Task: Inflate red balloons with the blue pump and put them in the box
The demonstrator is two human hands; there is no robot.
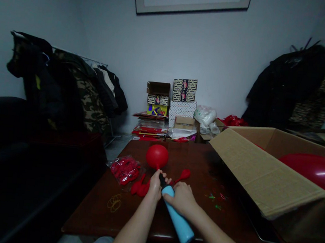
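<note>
A partly inflated red balloon (pixel 157 156) stands at the tip of a light-blue hand balloon pump (pixel 180 224) with a black nozzle. My left hand (pixel 156 180) is closed around the balloon's neck, where it meets the nozzle; the exact finger contact is partly hidden. The pump's blue body lies under my right hand (pixel 181 197), whose fingers wrap over its upper part. Uninflated red balloons (pixel 140 187) rest on the table just left of my left wrist. Another limp red balloon (pixel 185 174) lies beyond my right hand.
On the dark wooden table (pixel 95 211) are a clear bag of red balloons (pixel 125 169), yellow rubber bands (pixel 114 202) and small coloured bits (pixel 217 207). An open cardboard box (pixel 270 171) holding a large red balloon (pixel 317 170) takes up the right side, beside a dark flat device (pixel 259 220).
</note>
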